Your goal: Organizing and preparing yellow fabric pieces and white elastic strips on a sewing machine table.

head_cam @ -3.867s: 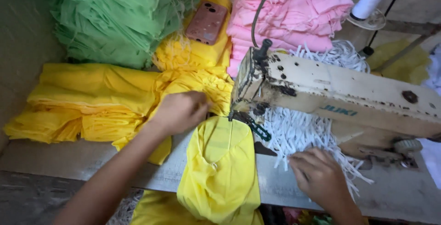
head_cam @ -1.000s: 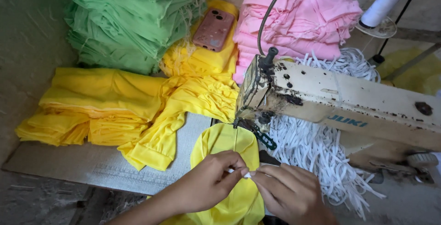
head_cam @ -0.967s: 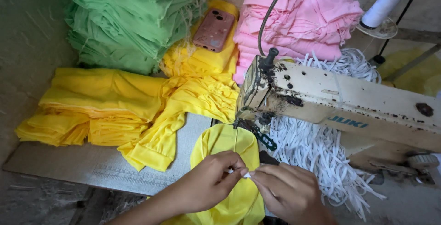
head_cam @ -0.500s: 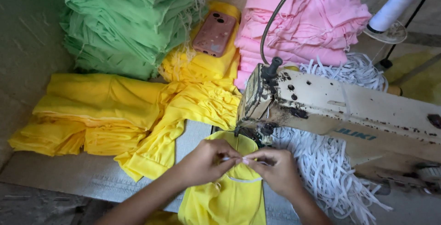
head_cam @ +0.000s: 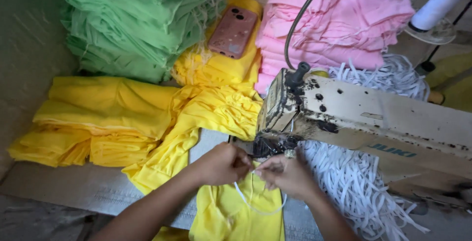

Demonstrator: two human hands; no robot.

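My left hand (head_cam: 223,164) and right hand (head_cam: 285,174) meet just below the needle end of the sewing machine (head_cam: 364,123), fingertips almost touching. Both are curled tight, pinching a thin white elastic strip (head_cam: 258,209) against the top edge of a yellow garment (head_cam: 241,211). The strip hangs in a loose loop from between my fingers down over the yellow cloth. The garment lies flat on the worktop (head_cam: 88,192) in front of me, its upper end tucked under my hands and right at the machine's foot; whether it is already under the needle I cannot tell, as my fingers hide that spot.

To the right of my right hand, a heap of white elastic strips (head_cam: 354,187) spills out beneath the machine arm. To the left of my left hand lies a pile of yellow garments (head_cam: 113,118), one piece trailing down near my left forearm. Behind it stands a stack of green cloth (head_cam: 137,19), and beside that a smaller yellow stack (head_cam: 221,69) with a pink phone (head_cam: 232,31) lying on top. A stack of pink cloth (head_cam: 339,19) sits behind the machine, and a white thread cone (head_cam: 440,0) stands at the far right.
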